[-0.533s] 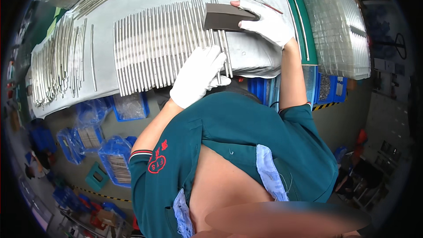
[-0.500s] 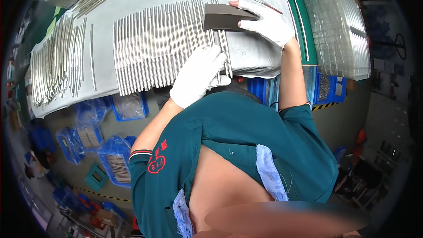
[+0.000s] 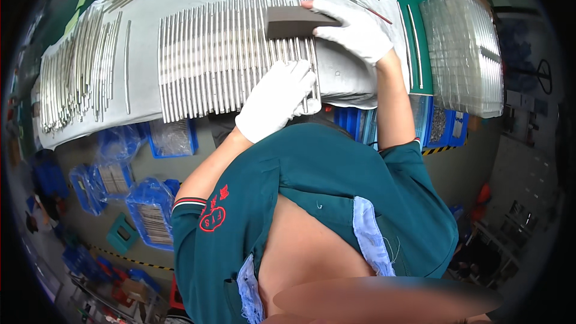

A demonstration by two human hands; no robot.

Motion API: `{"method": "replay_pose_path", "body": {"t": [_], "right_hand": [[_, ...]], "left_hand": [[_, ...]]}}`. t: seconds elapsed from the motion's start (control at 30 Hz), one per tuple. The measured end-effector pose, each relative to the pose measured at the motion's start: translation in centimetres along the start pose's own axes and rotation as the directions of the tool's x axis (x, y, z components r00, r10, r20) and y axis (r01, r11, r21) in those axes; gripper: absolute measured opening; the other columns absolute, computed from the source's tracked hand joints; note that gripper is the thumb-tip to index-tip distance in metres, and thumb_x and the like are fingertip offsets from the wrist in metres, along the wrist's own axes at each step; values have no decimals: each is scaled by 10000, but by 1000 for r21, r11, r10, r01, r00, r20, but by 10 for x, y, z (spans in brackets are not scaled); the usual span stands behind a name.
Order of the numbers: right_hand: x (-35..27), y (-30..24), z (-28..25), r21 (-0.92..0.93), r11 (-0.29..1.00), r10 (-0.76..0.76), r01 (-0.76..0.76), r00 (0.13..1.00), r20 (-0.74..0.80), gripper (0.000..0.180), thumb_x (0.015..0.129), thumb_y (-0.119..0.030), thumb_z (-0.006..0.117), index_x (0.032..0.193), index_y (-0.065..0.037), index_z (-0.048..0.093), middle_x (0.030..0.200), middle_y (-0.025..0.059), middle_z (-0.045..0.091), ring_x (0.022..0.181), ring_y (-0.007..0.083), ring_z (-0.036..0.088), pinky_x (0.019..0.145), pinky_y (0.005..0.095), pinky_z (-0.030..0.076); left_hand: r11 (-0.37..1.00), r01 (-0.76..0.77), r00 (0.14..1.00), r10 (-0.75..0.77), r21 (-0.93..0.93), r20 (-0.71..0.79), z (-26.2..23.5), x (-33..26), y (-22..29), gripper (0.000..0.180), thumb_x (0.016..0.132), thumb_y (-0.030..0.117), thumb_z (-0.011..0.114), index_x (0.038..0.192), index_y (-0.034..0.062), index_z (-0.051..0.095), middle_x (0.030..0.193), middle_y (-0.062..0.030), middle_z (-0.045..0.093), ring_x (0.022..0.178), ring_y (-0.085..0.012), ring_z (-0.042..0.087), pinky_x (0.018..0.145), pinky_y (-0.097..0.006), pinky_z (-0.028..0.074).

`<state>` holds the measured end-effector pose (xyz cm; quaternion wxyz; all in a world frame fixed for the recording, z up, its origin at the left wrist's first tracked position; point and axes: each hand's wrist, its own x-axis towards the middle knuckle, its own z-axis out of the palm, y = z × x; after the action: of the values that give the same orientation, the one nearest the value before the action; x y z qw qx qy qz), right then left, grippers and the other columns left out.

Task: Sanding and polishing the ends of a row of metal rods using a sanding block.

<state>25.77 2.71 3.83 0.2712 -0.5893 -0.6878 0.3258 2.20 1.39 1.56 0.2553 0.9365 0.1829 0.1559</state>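
A row of thin metal rods (image 3: pixel 204 63) lies side by side on the white-covered table. My right hand (image 3: pixel 359 33), in a white glove with bare fingertips, grips a dark brown rectangular block (image 3: pixel 294 22). The block rests across the rods at the row's right end, with my thumb on its near edge and a finger on its far edge. My left hand (image 3: pixel 273 103), also gloved, is closed around the near ends of the rightmost rods, below the block. Its fingers lie over the rods and partly hide them; how many it holds I cannot tell.
More rods (image 3: pixel 81 72) lie at the table's left, with a single rod (image 3: pixel 127 66) beside them. Hand tools, including a red-handled one (image 3: pixel 372 11), lie at the far right. Clear plastic trays (image 3: pixel 462 54) are stacked at the right. Blue bins (image 3: pixel 150 213) stand below the table.
The block has shifted left over the rods with my right hand. The rightmost rods, slightly spread before, now sit closer together. My left hand has moved slightly right along their near ends.
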Motion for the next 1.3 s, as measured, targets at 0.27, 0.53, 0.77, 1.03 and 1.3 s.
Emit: {"method": "replay_pose_path", "body": {"t": [0.27, 0.53, 0.77, 1.03, 1.3], "right_hand": [[-2, 6, -1, 280, 957, 69, -68, 998, 5, 507, 872, -149, 670, 1357, -72, 543, 1365, 91, 555, 1259, 191, 494, 1049, 313, 415], [-29, 3, -36, 325, 929, 232, -178, 963, -135, 568, 841, -112, 709, 1378, -86, 527, 1389, 70, 542, 1241, 159, 507, 1016, 307, 437], [-12, -8, 6, 44, 999, 12, -11, 999, -36, 477, 868, -190, 655, 1328, -100, 571, 1323, 62, 604, 1209, 202, 561, 1047, 298, 413], [-27, 40, -22, 14, 1000, -7, 17, 838, -546, 598, 822, -198, 725, 1363, -50, 518, 1339, 110, 546, 1194, 197, 533, 1015, 323, 411], [-4, 47, 13, 181, 983, 147, -2, 590, -794, 632, 825, -184, 739, 1393, -75, 485, 1279, 140, 591, 1148, 226, 574, 965, 316, 453]], "left_hand": [[998, 57, 998, -55, -39, 39, -2, -1, 4, 527, 773, 159, 658, 1263, 16, 528, 1249, -206, 537, 1134, -399, 524, 986, -446, 425], [999, 24, 998, -26, -33, -50, 0, -5, -1, 531, 762, 159, 661, 1263, 26, 541, 1254, -209, 541, 1143, -395, 529, 988, -458, 421], [1000, -19, 998, 18, -15, -64, 5, -4, -5, 503, 777, 189, 636, 1242, 20, 546, 1248, -209, 541, 1142, -384, 523, 995, -462, 403], [967, -14, 999, 6, 255, 33, 10, -9, -11, 598, 821, 382, 625, 1316, 60, 531, 1322, -147, 545, 1242, -328, 482, 1091, -482, 313], [960, 8, 1000, -10, 279, 8, 15, -8, -10, 649, 809, 450, 654, 1311, 56, 538, 1329, -155, 538, 1259, -323, 476, 1093, -499, 300]]}}
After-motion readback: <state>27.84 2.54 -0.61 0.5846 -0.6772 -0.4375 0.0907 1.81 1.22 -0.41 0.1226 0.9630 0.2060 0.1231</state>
